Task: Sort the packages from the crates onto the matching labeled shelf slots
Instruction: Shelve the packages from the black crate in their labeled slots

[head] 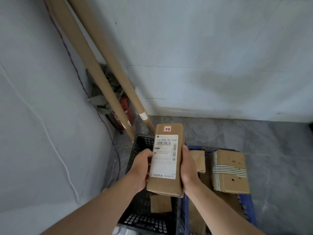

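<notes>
While the left hand (144, 168) and right hand (188, 168) clasp one long package (166, 184) marked 2-2 by its sides above one black crate (135, 153) and one blue crate (245, 207), two cardboard tubes (101, 78) lean in the white-walled corner of the grey floor (271, 141).

Parcel storeroom or sorting corner, by the look. Bare white walls (220, 48), grey tiled floor (279, 150), long cardboard tubes (101, 78) leaning in the corner. Black crate (133, 155) and blue crate (184, 217) holding taped cartons (230, 172). Barcoded shipping label (165, 156) and "2-2" sticker (167, 128) on one package (169, 185).
</notes>
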The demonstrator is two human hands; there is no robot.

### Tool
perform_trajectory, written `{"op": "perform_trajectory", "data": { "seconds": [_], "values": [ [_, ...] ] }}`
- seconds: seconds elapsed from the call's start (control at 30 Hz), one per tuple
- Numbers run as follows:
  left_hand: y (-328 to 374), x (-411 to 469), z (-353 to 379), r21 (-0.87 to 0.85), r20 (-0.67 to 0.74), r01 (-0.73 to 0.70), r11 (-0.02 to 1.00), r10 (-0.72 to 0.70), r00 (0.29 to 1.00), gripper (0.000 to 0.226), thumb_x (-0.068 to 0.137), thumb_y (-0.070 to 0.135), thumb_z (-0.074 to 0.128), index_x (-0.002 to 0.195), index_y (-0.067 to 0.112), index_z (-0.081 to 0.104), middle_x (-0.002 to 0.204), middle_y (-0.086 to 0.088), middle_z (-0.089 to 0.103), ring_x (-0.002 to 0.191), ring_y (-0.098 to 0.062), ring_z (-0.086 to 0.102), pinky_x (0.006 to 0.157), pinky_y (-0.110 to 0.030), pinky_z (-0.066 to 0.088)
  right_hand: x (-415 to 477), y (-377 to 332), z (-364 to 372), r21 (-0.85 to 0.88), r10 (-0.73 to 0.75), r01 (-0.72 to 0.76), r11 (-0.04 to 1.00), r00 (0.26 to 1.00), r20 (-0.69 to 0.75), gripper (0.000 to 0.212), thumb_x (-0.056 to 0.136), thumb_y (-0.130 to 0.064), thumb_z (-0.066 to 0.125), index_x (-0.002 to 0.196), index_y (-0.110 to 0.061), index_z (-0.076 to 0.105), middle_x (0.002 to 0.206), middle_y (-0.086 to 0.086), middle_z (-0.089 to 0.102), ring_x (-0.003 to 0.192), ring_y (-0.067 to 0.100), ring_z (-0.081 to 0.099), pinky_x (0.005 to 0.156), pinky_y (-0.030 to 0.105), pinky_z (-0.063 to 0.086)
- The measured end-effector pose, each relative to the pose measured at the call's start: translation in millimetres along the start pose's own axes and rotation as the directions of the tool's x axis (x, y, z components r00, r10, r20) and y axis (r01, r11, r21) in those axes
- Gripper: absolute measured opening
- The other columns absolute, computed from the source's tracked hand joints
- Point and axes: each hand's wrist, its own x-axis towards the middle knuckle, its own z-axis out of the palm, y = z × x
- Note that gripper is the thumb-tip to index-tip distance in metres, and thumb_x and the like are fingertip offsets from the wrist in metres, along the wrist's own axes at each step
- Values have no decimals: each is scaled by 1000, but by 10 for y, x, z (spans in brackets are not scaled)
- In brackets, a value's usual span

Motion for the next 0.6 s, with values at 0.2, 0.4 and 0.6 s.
{"op": "perform_trajectory", "data": {
  "seconds": [0.2, 0.4, 0.6],
  "values": [
    [348, -415, 79, -56, 31, -28, 998, 30, 999, 32, 55, 44, 63, 68, 20, 45, 86, -15, 57, 87, -33, 48, 71, -41, 34, -925, -1060, 155, -87, -135, 138, 987, 990, 37, 52, 98, -68, 38, 114, -31, 70, 108, 0, 78, 102, 23, 76, 98, 58, 55],
    [723, -1079, 324, -76, -23, -160, 984, 158, 987, 35, 90, 38, 45, 59, 23, 39, 65, -3, 59, 63, -23, 60, 58, -28, 43, -1487, -1682, 87, -148, -258, 262, 954, 965, 50, 44, 112, -40, 35, 106, -12, 69, 94, 4, 79, 88, 22, 78, 72, 38, 60],
    [1005, -1651, 431, -4, 64, -266, 964, 266, 962, 32, 90, 42, 45, 66, 22, 38, 64, -1, 53, 57, -20, 51, 54, -26, 43, -2030, -2049, 65, -153, -361, 358, 921, 933, 9, 41, 111, -38, 38, 104, -17, 72, 96, 2, 79, 92, 21, 77, 86, 49, 62]
  ]
}}
